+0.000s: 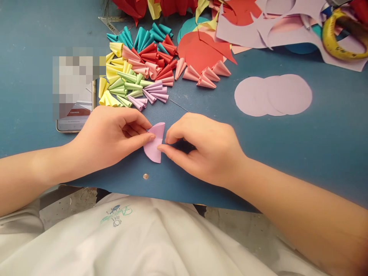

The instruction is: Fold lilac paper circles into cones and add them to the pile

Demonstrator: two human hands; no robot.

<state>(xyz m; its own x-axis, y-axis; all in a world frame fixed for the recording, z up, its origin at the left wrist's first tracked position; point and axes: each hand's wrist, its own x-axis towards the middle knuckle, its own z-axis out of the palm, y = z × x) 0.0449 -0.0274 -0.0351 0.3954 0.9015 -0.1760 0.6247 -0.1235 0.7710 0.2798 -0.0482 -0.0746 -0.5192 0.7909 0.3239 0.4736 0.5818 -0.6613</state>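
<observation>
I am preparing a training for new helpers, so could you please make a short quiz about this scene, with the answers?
1. Multiple choice: which shape has the lilac paper under the thumb of the left hand?
a) square
b) half circle
c) full circle

2. True or false: in the picture, the phone lies to the left of the green cones.

3. Short answer: which hand is nearer to the overlapping lilac circles?

Key: 1. b; 2. true; 3. the right hand.
</observation>
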